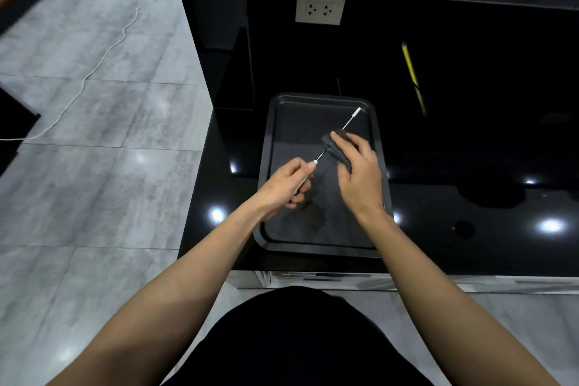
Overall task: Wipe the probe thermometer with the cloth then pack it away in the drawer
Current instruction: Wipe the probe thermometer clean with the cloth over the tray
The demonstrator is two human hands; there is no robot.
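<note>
My left hand (286,186) grips the white handle of the probe thermometer, whose thin metal probe (349,120) points up and to the right above a dark baking tray (269,166). My right hand (360,171) holds a dark grey cloth (332,144) folded round the middle of the probe. The probe's tip sticks out beyond the cloth. The front of a white drawer (313,279) shows just under the counter's front edge, shut.
The tray sits on a glossy black counter (470,150). A yellow pencil-like tool (413,77) lies at the back right. A white wall socket (319,8) is on the black backsplash. Grey tiled floor (94,166) with a white cable (94,72) lies to the left.
</note>
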